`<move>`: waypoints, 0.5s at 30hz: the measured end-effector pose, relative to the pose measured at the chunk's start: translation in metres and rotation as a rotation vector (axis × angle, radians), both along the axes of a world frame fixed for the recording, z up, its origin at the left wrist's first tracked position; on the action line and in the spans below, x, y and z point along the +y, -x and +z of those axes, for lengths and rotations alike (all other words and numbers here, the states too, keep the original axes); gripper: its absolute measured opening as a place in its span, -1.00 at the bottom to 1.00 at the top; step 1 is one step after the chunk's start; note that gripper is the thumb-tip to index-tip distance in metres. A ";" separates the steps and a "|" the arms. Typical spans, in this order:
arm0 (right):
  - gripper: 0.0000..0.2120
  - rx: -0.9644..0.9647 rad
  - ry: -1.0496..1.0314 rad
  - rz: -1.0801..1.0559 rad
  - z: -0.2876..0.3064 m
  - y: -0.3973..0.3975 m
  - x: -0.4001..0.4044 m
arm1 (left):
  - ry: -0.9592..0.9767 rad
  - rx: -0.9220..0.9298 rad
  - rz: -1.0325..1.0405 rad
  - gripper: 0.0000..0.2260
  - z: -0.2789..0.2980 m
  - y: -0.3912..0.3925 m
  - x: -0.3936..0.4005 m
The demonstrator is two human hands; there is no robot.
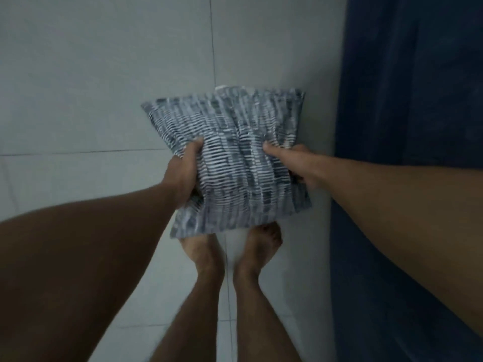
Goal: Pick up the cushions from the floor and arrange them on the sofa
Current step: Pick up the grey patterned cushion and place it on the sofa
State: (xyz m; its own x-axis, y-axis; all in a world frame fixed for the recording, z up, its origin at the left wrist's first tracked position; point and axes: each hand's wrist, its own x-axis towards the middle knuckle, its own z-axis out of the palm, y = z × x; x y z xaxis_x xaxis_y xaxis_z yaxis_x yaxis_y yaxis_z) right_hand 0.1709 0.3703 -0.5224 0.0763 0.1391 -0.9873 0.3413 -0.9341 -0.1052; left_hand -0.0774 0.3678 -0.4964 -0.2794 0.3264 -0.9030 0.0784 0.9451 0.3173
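A square cushion (232, 158) with a grey-and-white woven pattern is held up above the floor in the middle of the head view. My left hand (184, 173) grips its left edge, thumb pressed into the front face. My right hand (290, 159) grips its right edge the same way. The cushion's fabric is pinched and creased between the two hands. The dark blue sofa (407, 126) fills the right side of the view, close beside the cushion. A bit of white shows behind the cushion's top edge; I cannot tell what it is.
Pale grey floor tiles (104, 74) cover the left and centre. My two bare feet (230, 254) stand right below the cushion, next to the sofa's edge.
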 end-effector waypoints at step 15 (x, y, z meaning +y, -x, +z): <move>0.20 0.018 -0.438 -0.381 0.176 0.022 0.025 | -0.170 -0.086 0.265 -0.41 0.150 0.048 0.049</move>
State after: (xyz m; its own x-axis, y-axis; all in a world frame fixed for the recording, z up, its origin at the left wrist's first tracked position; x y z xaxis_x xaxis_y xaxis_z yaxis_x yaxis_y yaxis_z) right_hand 0.1486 0.3956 -0.3468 0.1846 0.5008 -0.8457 -0.0162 -0.8588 -0.5121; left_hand -0.1249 0.4169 -0.3468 -0.2998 0.4011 -0.8656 -0.1969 0.8618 0.4675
